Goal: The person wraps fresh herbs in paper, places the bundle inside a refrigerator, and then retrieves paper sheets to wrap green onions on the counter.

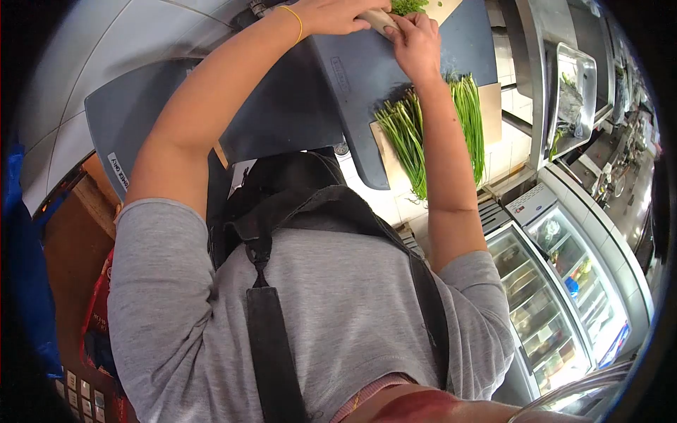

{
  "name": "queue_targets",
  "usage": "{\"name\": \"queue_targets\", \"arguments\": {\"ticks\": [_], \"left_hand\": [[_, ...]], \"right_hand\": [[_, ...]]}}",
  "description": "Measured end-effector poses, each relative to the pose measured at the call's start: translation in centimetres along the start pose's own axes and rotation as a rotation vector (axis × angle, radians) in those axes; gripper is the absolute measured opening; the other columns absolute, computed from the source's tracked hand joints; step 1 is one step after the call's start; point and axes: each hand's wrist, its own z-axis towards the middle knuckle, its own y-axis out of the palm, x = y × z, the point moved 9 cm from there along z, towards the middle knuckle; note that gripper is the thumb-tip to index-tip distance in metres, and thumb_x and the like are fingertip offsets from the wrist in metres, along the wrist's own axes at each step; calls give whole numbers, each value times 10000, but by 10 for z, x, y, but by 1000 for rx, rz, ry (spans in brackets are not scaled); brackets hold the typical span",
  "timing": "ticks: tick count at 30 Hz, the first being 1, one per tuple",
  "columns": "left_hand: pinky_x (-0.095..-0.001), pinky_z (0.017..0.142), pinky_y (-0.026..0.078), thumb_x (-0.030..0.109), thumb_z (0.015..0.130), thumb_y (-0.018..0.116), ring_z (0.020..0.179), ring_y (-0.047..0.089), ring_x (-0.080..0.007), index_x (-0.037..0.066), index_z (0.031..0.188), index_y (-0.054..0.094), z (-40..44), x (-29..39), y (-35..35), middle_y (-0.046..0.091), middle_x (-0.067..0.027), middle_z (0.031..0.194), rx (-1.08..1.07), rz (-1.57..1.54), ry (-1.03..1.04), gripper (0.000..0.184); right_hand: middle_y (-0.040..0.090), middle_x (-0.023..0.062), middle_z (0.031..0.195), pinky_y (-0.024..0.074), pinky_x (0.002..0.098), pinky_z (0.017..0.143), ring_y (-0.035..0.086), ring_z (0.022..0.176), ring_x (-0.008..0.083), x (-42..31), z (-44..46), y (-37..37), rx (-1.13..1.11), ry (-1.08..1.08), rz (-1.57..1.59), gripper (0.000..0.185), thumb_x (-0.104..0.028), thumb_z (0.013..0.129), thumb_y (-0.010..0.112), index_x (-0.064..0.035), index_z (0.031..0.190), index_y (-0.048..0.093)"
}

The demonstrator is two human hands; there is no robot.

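Note:
At the top edge my left hand (342,15), below a yellow wristband, is closed at one end of a pale, long object (379,22), perhaps a handle. My right hand (417,44) has its fingers closed round the other end. Both hands are over a dark grey board (352,92). Chopped green leaves (409,6) lie just beyond them, partly cut off by the frame. Long green stalks (403,134) rest under and on both sides of my right forearm, on light brown cardboard (491,113).
Another dark board or lid (134,106) lies at the left by white tiles. A metal tray (572,92) with a clear bag and some greens is at the right. Below it stands a lit glass-fronted fridge (539,296). Black straps cross the grey shirt.

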Motion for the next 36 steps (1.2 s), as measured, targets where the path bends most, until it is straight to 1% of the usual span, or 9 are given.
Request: {"name": "queue_targets", "arguments": {"ticks": [10, 13, 15, 18, 19, 23, 26, 32, 36], "left_hand": [[-469, 946, 420, 229, 914, 642, 1115, 582, -314, 130, 1074, 694, 19, -43, 31, 669, -62, 1114, -3, -97, -218, 195], [-497, 994, 451, 342, 975, 610, 1228, 569, -349, 111, 1245, 664, 6, -44, 51, 648, -141, 1283, -307, -119, -312, 359], [-430, 1010, 434, 286, 929, 674, 1179, 583, -263, 137, 1172, 667, -15, -36, 50, 666, -64, 1186, -198, -114, -329, 285], [-415, 987, 423, 321, 961, 646, 1122, 607, -229, 155, 1134, 693, -32, -32, 54, 702, -35, 1084, -97, -130, -346, 245], [-420, 986, 419, 316, 955, 653, 1122, 607, -229, 156, 1137, 696, -32, -36, 58, 701, -31, 1090, -110, -138, -363, 246], [-422, 1011, 408, 305, 945, 669, 1137, 597, -221, 163, 1137, 712, -21, -33, 52, 692, -13, 1117, -229, -83, -404, 242], [-408, 1040, 398, 320, 920, 699, 1153, 592, -205, 168, 1144, 716, -20, -15, 21, 682, -2, 1139, 87, 57, -321, 272], [-411, 1064, 387, 370, 869, 743, 1176, 590, -208, 177, 1231, 677, -27, 5, 9, 679, 8, 1213, 138, 144, -122, 416], [-409, 1070, 393, 393, 870, 736, 1164, 612, -228, 196, 1262, 666, -17, -26, 25, 697, -21, 1204, -41, 23, -295, 444]], "right_hand": [[739, 155, 1008, 530, 463, 851, 693, 963, 364, 57, 21, 36, -251, 309, 199, 270, -339, 940, 677, -137, 1114, 716], [740, 168, 1007, 533, 457, 854, 698, 959, 371, 52, 8, 42, -315, 284, 307, 294, -370, 952, 657, -135, 1124, 701], [722, 147, 1049, 513, 464, 861, 671, 996, 375, 38, -4, 35, -395, 348, 370, 277, -331, 910, 707, -137, 1107, 701], [663, 105, 1106, 464, 467, 887, 603, 1058, 350, -10, -16, -12, 134, -15, 0, 296, -268, 828, 775, -150, 1088, 699], [598, 74, 1133, 417, 463, 906, 533, 1098, 326, -24, -21, -14, 97, -83, -26, 378, -210, 741, 824, -157, 1087, 681], [618, 71, 1120, 425, 464, 895, 554, 1084, 321, -39, -29, -4, 9, -115, 34, 429, -217, 713, 848, -139, 1094, 668], [644, 71, 1111, 456, 457, 889, 589, 1061, 321, -22, -20, 3, 30, -132, 88, 398, -215, 754, 824, -130, 1112, 672], [718, 103, 1044, 529, 442, 862, 665, 981, 337, 4, 0, 4, -46, -77, 240, 276, -237, 871, 745, -111, 1113, 704], [740, 110, 1021, 540, 442, 844, 674, 944, 342, 31, 14, 19, -200, 146, 394, 257, -277, 913, 709, -106, 1105, 711]]}}
